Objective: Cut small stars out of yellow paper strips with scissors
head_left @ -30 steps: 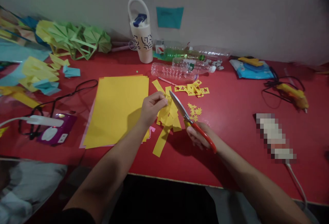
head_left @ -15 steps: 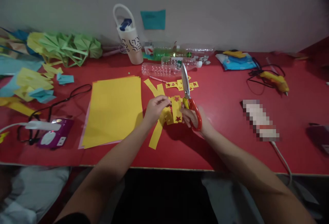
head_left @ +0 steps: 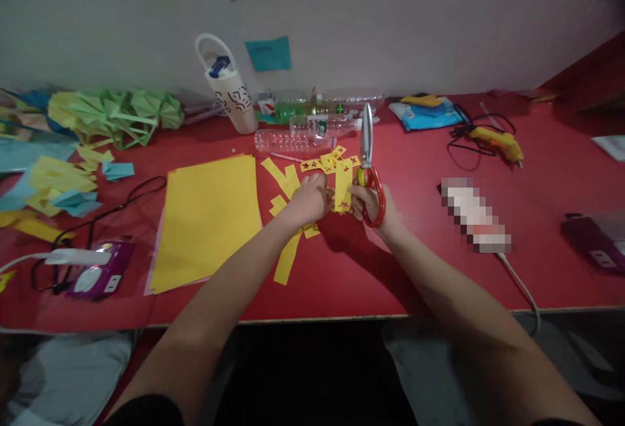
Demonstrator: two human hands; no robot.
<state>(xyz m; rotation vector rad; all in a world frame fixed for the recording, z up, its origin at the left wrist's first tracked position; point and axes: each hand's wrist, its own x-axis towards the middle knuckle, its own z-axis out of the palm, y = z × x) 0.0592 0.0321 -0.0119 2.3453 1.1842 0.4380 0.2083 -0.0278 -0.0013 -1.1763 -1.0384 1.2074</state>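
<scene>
My right hand [head_left: 368,203] is closed around scissors [head_left: 375,198] with red handles, their blades pointing away from me. Between its thumb and fingers it also pinches a yellow paper strip [head_left: 344,182] with star-shaped cutouts. Just left of that strip, my left hand [head_left: 312,198] reaches down with curled fingers among the yellow paper pieces; what its fingertips grip is hidden. More star-cut strips [head_left: 325,163] lie beyond the hands. Plain yellow strips [head_left: 287,263] cross one another under and beside my left hand.
A stack of yellow sheets [head_left: 209,217] lies left. Plastic bottles [head_left: 295,141] and a white tumbler [head_left: 234,100] line the wall. To the right are a yellow glue gun [head_left: 498,142], a wipes pack [head_left: 427,113] and a blurred-out item [head_left: 476,214]; a purple power strip [head_left: 102,269] sits left.
My left hand has left the edge of the star-cut strip and lowered onto the pieces beside it. My right hand has lifted the strip and scissors slightly away from me. The view has shifted.
</scene>
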